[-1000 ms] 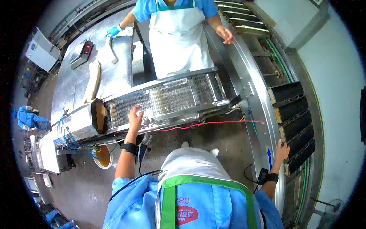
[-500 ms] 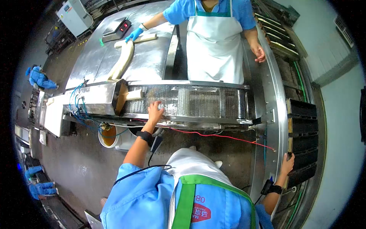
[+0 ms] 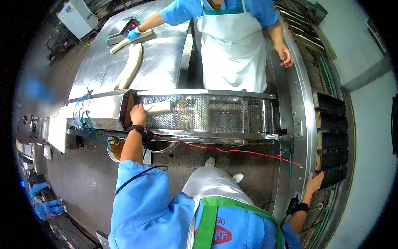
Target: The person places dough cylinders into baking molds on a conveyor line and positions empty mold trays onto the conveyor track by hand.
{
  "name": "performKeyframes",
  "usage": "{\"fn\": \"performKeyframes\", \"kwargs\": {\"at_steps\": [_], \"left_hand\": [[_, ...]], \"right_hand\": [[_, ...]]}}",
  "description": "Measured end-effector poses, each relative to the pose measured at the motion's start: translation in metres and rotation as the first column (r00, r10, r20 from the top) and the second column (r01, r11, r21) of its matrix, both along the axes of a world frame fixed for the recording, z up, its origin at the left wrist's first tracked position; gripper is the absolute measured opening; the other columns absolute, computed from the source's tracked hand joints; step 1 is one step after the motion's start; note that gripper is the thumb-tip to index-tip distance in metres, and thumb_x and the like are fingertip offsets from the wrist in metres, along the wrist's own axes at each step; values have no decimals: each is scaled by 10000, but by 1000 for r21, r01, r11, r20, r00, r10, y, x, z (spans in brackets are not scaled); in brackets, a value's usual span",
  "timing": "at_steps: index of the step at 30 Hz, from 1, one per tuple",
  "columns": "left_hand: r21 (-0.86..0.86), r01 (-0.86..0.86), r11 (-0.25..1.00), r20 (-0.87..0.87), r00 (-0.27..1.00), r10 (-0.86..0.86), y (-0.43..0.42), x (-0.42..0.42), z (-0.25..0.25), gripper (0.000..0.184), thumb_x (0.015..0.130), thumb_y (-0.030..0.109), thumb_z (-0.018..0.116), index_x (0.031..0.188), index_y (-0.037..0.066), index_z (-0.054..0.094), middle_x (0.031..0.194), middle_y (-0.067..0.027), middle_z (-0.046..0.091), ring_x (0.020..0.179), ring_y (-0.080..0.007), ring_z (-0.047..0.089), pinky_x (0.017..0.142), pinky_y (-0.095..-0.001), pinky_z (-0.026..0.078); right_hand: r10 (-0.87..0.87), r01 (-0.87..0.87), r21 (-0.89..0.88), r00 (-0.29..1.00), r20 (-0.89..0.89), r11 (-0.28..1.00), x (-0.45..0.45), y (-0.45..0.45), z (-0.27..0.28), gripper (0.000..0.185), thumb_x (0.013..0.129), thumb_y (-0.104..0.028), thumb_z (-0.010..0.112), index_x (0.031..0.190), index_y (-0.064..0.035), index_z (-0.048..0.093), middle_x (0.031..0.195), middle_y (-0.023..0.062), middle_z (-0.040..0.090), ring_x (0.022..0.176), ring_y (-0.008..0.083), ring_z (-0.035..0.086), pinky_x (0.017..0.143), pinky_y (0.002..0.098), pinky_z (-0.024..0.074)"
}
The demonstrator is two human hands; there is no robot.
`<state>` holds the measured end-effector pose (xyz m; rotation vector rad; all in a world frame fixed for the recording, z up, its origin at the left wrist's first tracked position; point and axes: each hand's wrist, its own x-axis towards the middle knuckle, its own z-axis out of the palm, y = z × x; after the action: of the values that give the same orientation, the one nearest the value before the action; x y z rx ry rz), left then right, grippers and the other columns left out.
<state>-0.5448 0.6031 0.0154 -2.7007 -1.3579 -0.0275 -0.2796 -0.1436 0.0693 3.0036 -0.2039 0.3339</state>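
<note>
My left hand [image 3: 138, 114] is at the outlet of the metal housing [image 3: 103, 111], its fingers at the near end of a pale dough roll [image 3: 159, 106]. That roll lies on the mesh conveyor [image 3: 207, 114]. Over at the right, my right hand [image 3: 315, 181] rests by the black trays [image 3: 333, 155], its fingers apart at the end of the nearest one. Across the conveyor, a co-worker's blue-gloved hand [image 3: 132, 35] touches another dough roll [image 3: 120, 45] on the steel table [image 3: 161, 58]. A longer dough strip [image 3: 132, 66] lies beside it.
A digital scale [image 3: 120, 31] stands on the far table. The co-worker [image 3: 232, 50] stands behind the conveyor. A red cord [image 3: 224, 150] runs along its near side, above the floor. Below the housing is a bucket [image 3: 115, 151]. A metal rail [image 3: 304, 124] borders the trays.
My left hand has moved left from over the mesh to the dough roll at the outlet. The roll extends farther out. The co-worker's gloved hand and its roll have shifted toward the scale.
</note>
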Motion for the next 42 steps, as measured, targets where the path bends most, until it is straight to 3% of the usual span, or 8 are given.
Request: {"fn": "performKeyframes", "kwargs": {"at_steps": [7,10,12,15,23,31,37,42], "left_hand": [[102,210,972,-199,962,-187,-8,1,27,161,684,170,500,806,73,539,865,-101,504,873,-283,466,742,-391,381],[-447,263,855,50,962,-270,59,-34,-45,283,639,185,516,881,39,497,907,-171,559,893,-297,518,791,-405,374],[-431,236,871,-4,965,-263,-21,6,64,309,638,188,581,878,20,482,758,-194,564,711,-301,560,635,-364,433],[-732,376,569,506,858,84,-17,19,61,471,654,243,599,1016,-20,451,872,-125,540,754,-198,526,619,-307,415],[-735,677,47,678,733,42,-237,185,208,660,757,257,531,1260,12,180,1104,-157,400,868,-201,493,631,-265,462],[-511,758,-405,845,529,-75,-463,383,246,547,746,256,565,1165,22,302,1000,-142,449,744,-173,518,559,-234,477],[-145,987,-66,722,60,-689,-628,505,95,655,706,383,594,1185,48,299,965,-182,511,904,-327,496,774,-446,397],[-230,973,-3,381,87,-920,-611,435,83,290,718,233,534,990,131,539,1043,-90,499,977,-280,443,777,-412,394]], "right_hand": [[-66,70,-142,997,32,987,-2,-1,5,452,777,-271,520,1115,10,415,1049,165,476,954,311,456,789,438,342],[342,-332,-85,925,168,940,4,-11,21,262,720,-232,554,860,-10,558,755,158,551,740,299,524,668,392,393],[351,-370,55,912,210,927,7,2,36,215,599,-162,647,736,-15,571,686,120,550,657,293,528,581,388,401],[365,-383,10,886,286,924,18,5,29,214,636,-230,614,703,-36,554,692,93,554,689,278,524,661,402,386],[164,-194,180,972,167,964,7,4,23,278,677,-244,582,882,-65,525,874,73,526,890,242,441,765,397,308],[188,-209,264,977,105,941,6,4,30,251,650,-184,602,839,-54,501,863,76,500,905,235,426,772,398,305],[240,-265,300,964,118,917,11,1,31,257,663,-196,594,850,-53,491,866,74,492,909,233,424,803,404,295],[236,-258,302,966,109,918,19,-11,31,253,658,-189,593,845,-51,495,852,70,490,907,231,424,783,400,299]]}}
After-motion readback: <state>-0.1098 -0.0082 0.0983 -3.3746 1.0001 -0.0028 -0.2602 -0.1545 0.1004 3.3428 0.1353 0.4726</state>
